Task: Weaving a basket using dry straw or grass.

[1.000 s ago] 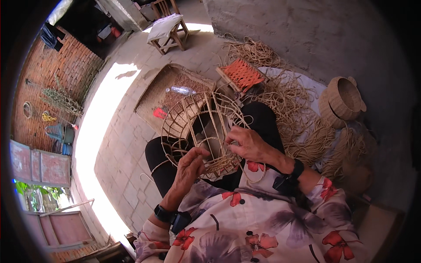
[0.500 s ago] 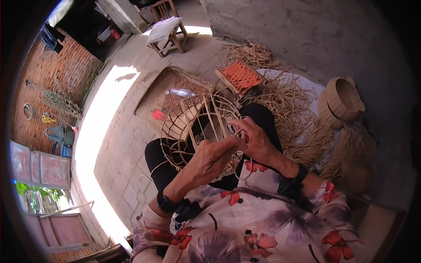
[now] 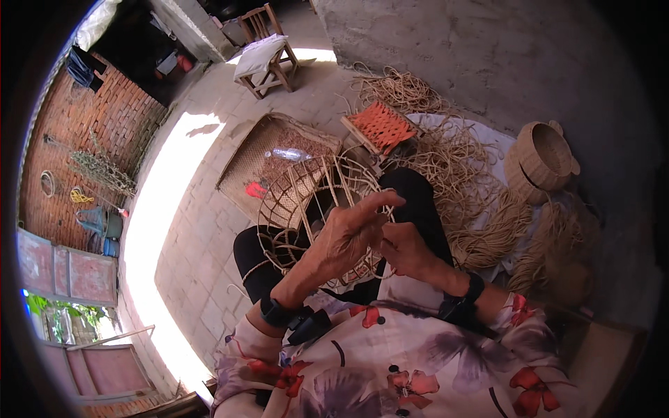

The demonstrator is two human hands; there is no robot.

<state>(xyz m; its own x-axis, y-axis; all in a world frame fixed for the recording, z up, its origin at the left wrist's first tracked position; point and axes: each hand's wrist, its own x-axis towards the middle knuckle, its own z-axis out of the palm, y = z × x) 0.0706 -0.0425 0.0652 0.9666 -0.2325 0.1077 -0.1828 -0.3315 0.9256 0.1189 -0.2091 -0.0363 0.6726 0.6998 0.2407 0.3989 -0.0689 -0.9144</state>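
You're apparently weaving the round, tan, open-ribbed basket (image 3: 303,207) beneath your left hand (image 3: 350,235) and right hand (image 3: 410,251); neither grip is showing clearly; tightening is likely calling for steadiness.

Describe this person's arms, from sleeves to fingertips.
The left grip and right grip are bare, ungloved hands. Each wrist wears a black band with a chunky black attachment. The pale sleeves carry a floral print with red blooms.
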